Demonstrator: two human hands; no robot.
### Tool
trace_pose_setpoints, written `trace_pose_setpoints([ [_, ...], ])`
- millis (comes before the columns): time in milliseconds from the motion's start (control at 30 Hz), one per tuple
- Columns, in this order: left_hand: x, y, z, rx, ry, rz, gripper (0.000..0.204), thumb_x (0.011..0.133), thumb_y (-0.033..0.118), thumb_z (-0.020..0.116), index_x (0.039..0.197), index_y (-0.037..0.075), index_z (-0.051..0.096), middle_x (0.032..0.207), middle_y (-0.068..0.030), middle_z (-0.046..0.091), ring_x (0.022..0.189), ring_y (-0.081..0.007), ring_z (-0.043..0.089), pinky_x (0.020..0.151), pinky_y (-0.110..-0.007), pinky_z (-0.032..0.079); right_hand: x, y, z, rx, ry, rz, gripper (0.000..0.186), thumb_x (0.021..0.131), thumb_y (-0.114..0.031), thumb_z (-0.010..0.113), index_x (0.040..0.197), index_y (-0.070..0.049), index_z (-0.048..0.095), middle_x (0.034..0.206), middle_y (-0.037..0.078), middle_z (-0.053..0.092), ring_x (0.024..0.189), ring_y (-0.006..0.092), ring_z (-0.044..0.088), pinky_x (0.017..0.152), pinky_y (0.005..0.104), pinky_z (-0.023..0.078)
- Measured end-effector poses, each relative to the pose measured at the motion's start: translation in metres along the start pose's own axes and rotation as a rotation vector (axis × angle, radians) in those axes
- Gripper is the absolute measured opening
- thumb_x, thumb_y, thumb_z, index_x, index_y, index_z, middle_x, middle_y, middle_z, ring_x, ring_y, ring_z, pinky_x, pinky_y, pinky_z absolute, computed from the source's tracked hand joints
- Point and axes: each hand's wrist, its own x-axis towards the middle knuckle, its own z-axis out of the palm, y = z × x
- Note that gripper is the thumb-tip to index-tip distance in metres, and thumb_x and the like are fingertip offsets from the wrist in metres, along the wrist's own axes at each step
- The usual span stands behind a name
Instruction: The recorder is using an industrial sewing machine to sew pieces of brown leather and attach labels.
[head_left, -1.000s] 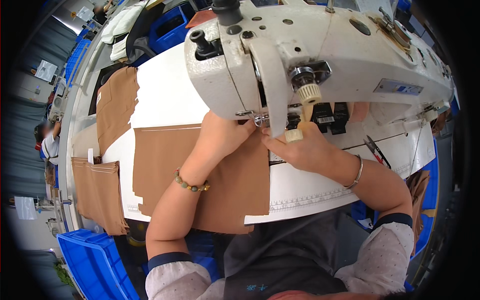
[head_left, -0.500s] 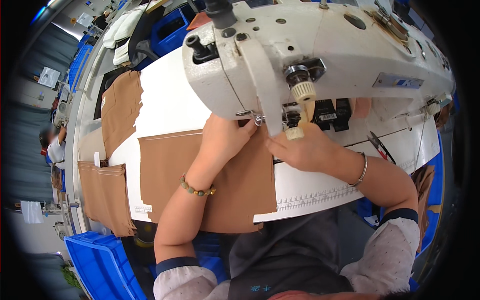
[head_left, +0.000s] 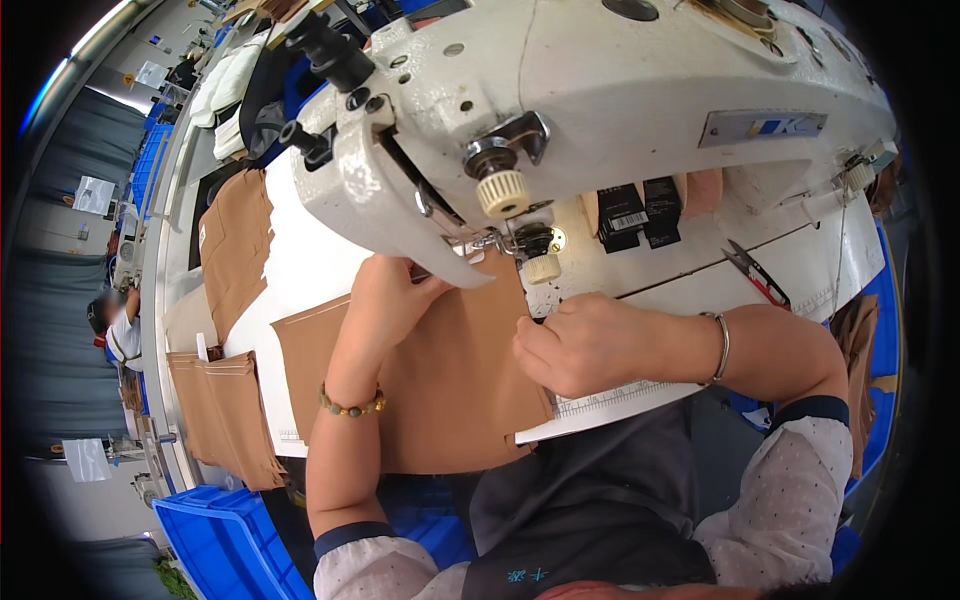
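Black-and-red thread snips [head_left: 760, 278] are laid at the right, with black packets [head_left: 621, 207] placed farther off. At the near left a blue crate [head_left: 225, 545] is set; at the far left, white cloth [head_left: 228, 85] is piled and dark curtains [head_left: 72, 310] are hung.

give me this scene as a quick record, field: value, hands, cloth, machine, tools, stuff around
left hand: on the brown cloth, beside the machine head; grip partly hidden
right hand: fingers curled at the cloth's right edge; grip unclear
cloth: flat, front edge overhanging the table
machine: white sewing machine, above the cloth's far edge
tool: snips on the table, right side
left side: folded brown pieces; blue bin below
wrists: beaded bracelet left, metal bangle right
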Motion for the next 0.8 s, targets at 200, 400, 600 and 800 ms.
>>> trace_pose_setpoints([
  [200, -0.027, 0.028, 0.018, 0.714, 0.169, 0.312, 0.030, 0.080, 0.011, 0.080, 0.105, 0.001, 0.067, 0.096, -0.0120, 0.069, 0.092, -0.0276, 0.067, 0.078, -0.041, 0.053, 0.000, -0.005, 0.011, 0.014, 0.148, 0.023, 0.019, 0.069, -0.018, 0.065, 0.071, 0.001, 0.062, 0.063, 0.011, 0.054, 0.042, 0.0169, 0.057, 0.035, 0.0317, 0.043],
  [400, -0.055, 0.020, 0.049, 0.594, 0.108, 0.602, 0.038, 0.086, 0.014, 0.073, 0.122, 0.008, 0.066, 0.123, -0.0103, 0.063, 0.117, -0.0314, 0.060, 0.098, -0.045, 0.047, 0.002, -0.005, 0.009, 0.061, 0.108, 0.044, 0.019, 0.070, -0.018, 0.065, 0.071, 0.001, 0.063, 0.061, 0.010, 0.054, 0.043, 0.0178, 0.058, 0.037, 0.0315, 0.045],
  [600, -0.057, 0.013, 0.055, 0.583, 0.207, 0.644, 0.035, 0.085, 0.011, 0.072, 0.120, 0.008, 0.069, 0.117, -0.0086, 0.065, 0.115, -0.0307, 0.061, 0.098, -0.043, 0.049, -0.002, -0.004, -0.001, 0.030, -0.056, 0.052, 0.024, 0.075, -0.017, 0.062, 0.089, 0.000, 0.070, 0.086, 0.014, 0.069, 0.056, 0.0142, 0.061, 0.047, 0.0263, 0.047],
  [800, -0.040, 0.010, 0.053, 0.532, 0.226, 0.683, 0.031, 0.083, 0.008, 0.072, 0.114, 0.006, 0.070, 0.115, -0.0086, 0.066, 0.104, -0.0305, 0.064, 0.086, -0.041, 0.048, -0.001, 0.006, 0.004, -0.023, -0.022, 0.097, 0.023, 0.076, -0.015, 0.065, 0.093, 0.000, 0.069, 0.090, 0.015, 0.069, 0.057, 0.0157, 0.063, 0.045, 0.0281, 0.047],
])
